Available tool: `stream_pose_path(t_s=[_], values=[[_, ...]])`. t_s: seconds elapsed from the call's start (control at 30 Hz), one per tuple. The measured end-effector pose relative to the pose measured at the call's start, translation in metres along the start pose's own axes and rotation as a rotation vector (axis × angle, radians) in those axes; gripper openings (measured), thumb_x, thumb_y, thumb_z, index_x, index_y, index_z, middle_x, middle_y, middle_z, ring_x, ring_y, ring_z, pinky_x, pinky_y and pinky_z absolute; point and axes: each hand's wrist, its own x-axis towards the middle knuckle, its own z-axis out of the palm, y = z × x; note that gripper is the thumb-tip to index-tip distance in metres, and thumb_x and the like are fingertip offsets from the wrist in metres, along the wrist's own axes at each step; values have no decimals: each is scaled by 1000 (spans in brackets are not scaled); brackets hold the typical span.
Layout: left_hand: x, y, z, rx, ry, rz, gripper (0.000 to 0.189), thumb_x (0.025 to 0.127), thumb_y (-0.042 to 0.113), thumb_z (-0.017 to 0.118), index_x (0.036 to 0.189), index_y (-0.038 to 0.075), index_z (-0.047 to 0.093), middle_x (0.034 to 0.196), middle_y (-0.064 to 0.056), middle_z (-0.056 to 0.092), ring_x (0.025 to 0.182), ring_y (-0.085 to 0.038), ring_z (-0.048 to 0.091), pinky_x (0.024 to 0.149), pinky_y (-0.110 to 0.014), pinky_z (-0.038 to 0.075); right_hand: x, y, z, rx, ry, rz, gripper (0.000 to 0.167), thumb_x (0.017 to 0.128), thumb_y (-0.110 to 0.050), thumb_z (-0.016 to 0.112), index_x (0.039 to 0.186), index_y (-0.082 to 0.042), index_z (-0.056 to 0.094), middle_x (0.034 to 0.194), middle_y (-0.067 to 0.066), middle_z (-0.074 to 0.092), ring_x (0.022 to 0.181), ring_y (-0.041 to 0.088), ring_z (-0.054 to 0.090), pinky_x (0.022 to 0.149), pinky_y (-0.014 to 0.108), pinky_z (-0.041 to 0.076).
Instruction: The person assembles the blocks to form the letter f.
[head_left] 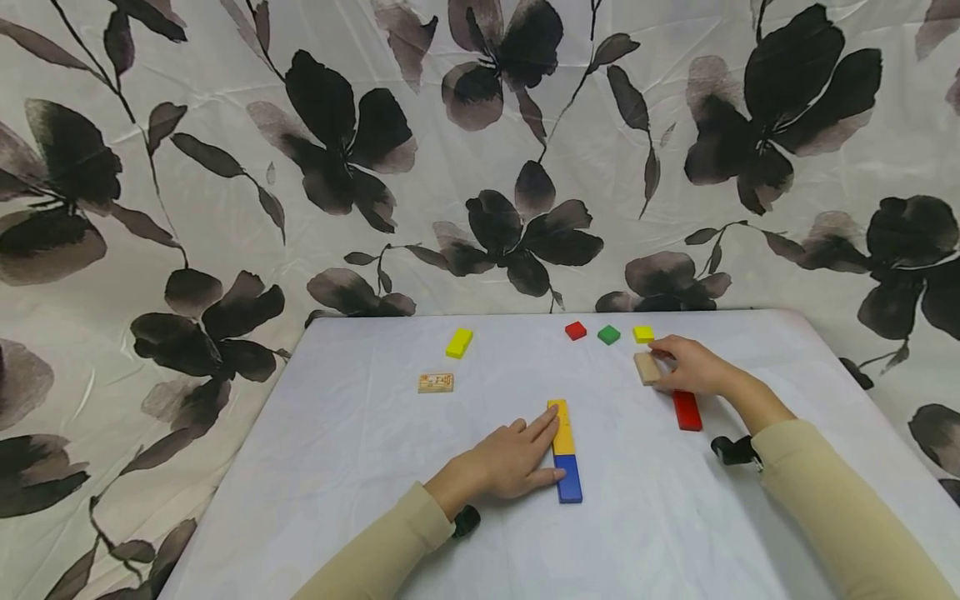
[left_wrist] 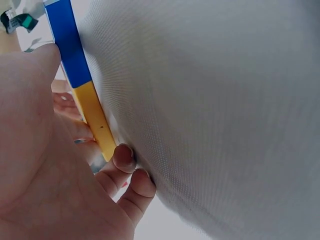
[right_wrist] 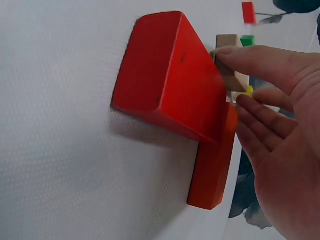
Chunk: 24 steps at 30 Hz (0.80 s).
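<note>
A yellow block (head_left: 562, 433) and a blue block (head_left: 568, 479) lie end to end in one line. My left hand (head_left: 517, 458) rests along their left side, fingers extended to the yellow one and thumb touching the blue one. Farther right, my right hand (head_left: 692, 367) holds a plain wooden block (head_left: 647, 369) between thumb and fingers. Just below that hand lies a red block (head_left: 687, 410), its far end partly covered by the hand. In the right wrist view two red pieces show, a large near one (right_wrist: 170, 75) and an orange-red one (right_wrist: 215, 160) beside it.
Along the back of the white table (head_left: 337, 500) lie a small red block (head_left: 575, 331), a green block (head_left: 608, 334) and a small yellow block (head_left: 642, 334). At the back left are another yellow block (head_left: 459, 342) and a wooden block with markings (head_left: 436, 382). A flowered cloth (head_left: 480, 167) hangs behind.
</note>
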Motion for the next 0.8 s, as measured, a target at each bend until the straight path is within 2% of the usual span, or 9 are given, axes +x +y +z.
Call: stream_pose_path(t_s=[0.47, 0.8], values=[[-1, 0, -1, 3, -1, 0, 82, 104, 64, 37, 165, 11, 20, 173, -3, 9, 123, -21, 49, 101, -34, 47, 4, 8, 1, 67, -33, 6, 66, 87, -20, 83, 137, 12, 54, 131, 28, 56, 119, 43, 55, 107, 63, 42], [-1, 0, 1, 6, 3, -1, 81, 105, 64, 36, 165, 11, 20, 173, -3, 9, 131, -24, 48, 106, -38, 46, 2, 7, 2, 74, 6, 18, 64, 85, -23, 85, 130, 12, 57, 125, 27, 60, 114, 42, 56, 105, 62, 44]])
